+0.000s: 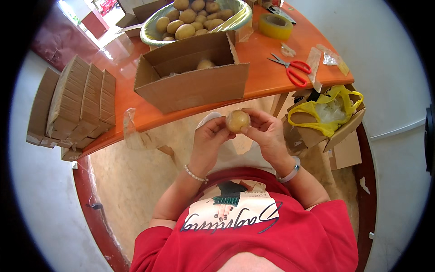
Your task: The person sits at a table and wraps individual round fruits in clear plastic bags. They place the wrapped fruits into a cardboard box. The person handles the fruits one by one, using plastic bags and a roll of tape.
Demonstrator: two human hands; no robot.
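Observation:
Between the fingertips of my left hand point(211, 139) and my right hand point(266, 136) is a potato point(238, 121) in thin clear plastic film, held in front of the table's edge. Just beyond stands an open cardboard box point(193, 88) with a wrapped potato point(205, 64) partly visible inside; its floor is mostly hidden by the near wall. Behind the box, a large basin point(248, 15) lined with yellowish plastic holds a heap of loose potatoes point(187, 16).
Red-handled scissors point(294, 69), a roll of clear tape point(275, 26) and plastic scraps point(314, 63) lie at the table's right. Stacked cardboard boxes point(81, 102) stand at its left end. Below right, a yellow plastic bag point(326, 127) sits in an open carton point(343, 131).

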